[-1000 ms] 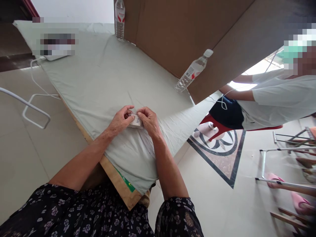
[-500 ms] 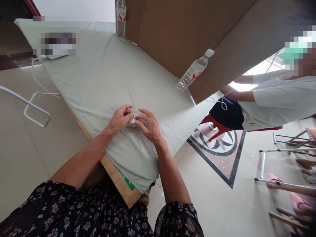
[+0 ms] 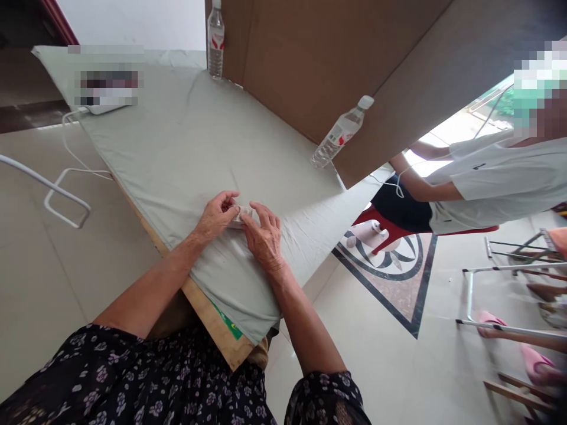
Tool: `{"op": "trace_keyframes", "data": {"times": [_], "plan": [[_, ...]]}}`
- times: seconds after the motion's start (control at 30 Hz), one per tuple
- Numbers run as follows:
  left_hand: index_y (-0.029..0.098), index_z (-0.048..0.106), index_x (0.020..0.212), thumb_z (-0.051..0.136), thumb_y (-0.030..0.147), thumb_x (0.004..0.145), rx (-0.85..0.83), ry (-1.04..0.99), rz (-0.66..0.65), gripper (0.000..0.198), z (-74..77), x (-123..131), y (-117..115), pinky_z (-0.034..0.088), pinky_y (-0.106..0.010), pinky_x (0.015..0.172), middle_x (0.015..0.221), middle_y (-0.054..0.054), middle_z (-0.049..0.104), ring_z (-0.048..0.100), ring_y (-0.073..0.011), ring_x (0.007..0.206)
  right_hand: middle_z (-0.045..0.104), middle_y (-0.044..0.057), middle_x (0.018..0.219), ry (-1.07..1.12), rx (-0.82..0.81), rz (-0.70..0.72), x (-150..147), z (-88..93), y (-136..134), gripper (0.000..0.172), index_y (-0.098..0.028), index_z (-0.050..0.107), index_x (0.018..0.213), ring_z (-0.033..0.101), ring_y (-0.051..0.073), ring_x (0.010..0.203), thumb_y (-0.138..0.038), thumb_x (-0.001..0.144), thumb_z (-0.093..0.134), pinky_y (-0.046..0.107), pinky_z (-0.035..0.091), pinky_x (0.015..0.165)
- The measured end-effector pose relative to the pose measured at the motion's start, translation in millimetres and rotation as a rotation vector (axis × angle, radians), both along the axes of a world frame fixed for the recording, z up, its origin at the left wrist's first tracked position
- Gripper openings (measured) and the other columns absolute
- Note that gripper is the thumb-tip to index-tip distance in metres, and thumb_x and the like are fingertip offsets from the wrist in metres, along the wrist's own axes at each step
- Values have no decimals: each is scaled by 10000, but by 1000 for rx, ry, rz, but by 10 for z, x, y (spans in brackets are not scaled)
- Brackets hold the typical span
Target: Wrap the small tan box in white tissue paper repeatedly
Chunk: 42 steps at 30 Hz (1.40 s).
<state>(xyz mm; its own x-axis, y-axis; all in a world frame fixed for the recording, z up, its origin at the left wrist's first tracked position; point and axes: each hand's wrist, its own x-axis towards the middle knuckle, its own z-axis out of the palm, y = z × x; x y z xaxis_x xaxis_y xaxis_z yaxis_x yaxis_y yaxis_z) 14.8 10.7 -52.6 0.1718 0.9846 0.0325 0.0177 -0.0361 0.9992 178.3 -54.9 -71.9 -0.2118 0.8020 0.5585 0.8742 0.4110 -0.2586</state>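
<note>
A small, pale, box-like item (image 3: 238, 219) with faint markings lies low over the cloth near the table's front corner. My left hand (image 3: 215, 217) grips its left end, thumb on top and fingers curled behind. From the other side my right hand (image 3: 264, 237) pinches it, the thumb lying across its top and the index finger at its far edge. The fingers cover much of the item, so its exact kind is unclear. Under both hands spreads a grey-green cloth (image 3: 168, 147) over the table.
One water bottle (image 3: 215, 44) stands by a big brown cardboard panel (image 3: 301, 65); another bottle (image 3: 339, 133) is nearer its right end. A white device (image 3: 110, 106) with a cable sits far left. At right a person in a white shirt (image 3: 500, 183) sits on a red stool (image 3: 398, 233).
My right hand has closed in on the pale item, its spread fingers drawing together and its thumb coming over the top. My left hand keeps its grip. The camera view has shifted slightly.
</note>
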Motion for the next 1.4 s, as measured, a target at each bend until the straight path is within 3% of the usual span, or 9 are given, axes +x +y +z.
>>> {"op": "trace_keyframes", "data": {"times": [0.27,0.47,0.67,0.83,0.93,1.07,1.27,1.4], "plan": [[163,664,1139,699,313,754,14,15,-6,414,25,-12,-31,470,-273,735,872,8,601,570,-129,781,652,71,1415,-30,22,-31,-12,-26,1,272,-336,709,1207,561,273,1381,-202,1022,561,443,479,1076],[155,626,1217,699,289,739,1,41,-22,502,0,9,-5,459,-262,704,858,34,550,526,-103,722,653,67,1406,-10,59,-26,-18,-32,2,269,-340,699,1207,557,265,1384,-198,1016,574,430,477,1068],[180,610,1262,717,296,753,25,26,-18,532,-24,6,-17,481,-259,724,896,27,569,546,-103,735,656,102,1391,85,74,21,-20,-49,-10,145,-278,646,1121,589,274,1346,-259,981,615,454,479,1072],[177,637,1227,712,360,772,-10,-1,50,496,-35,3,-17,530,-316,873,1062,-55,646,621,-171,941,602,165,1444,381,79,0,96,-49,-9,339,-248,550,1231,580,300,1361,-391,940,648,538,475,1120],[182,647,1201,681,343,746,-35,-25,104,484,-61,-26,18,534,-355,927,1118,-79,664,634,-199,992,562,166,1506,492,-25,-12,170,-59,7,427,-260,519,1311,552,296,1405,-432,943,651,540,497,1106],[179,648,1205,679,292,687,10,34,139,531,-77,-90,32,526,-399,978,1107,-87,692,638,-242,1072,496,178,1593,487,-171,31,199,-50,8,654,-261,429,1494,511,299,1461,-473,932,687,524,499,1117],[186,592,1379,712,304,705,81,190,52,694,-55,-104,-42,510,-477,1040,1244,-117,695,631,-272,1129,406,190,1675,420,-315,82,243,-14,166,955,-258,302,1631,431,327,1539,-547,858,784,527,463,1170],[185,545,1437,700,269,699,108,219,6,759,-57,-83,-58,518,-428,1009,1162,-81,693,647,-228,1039,571,185,1540,408,-373,153,255,-31,285,969,-238,361,1610,567,318,1413,-509,812,839,502,475,1154]]}}
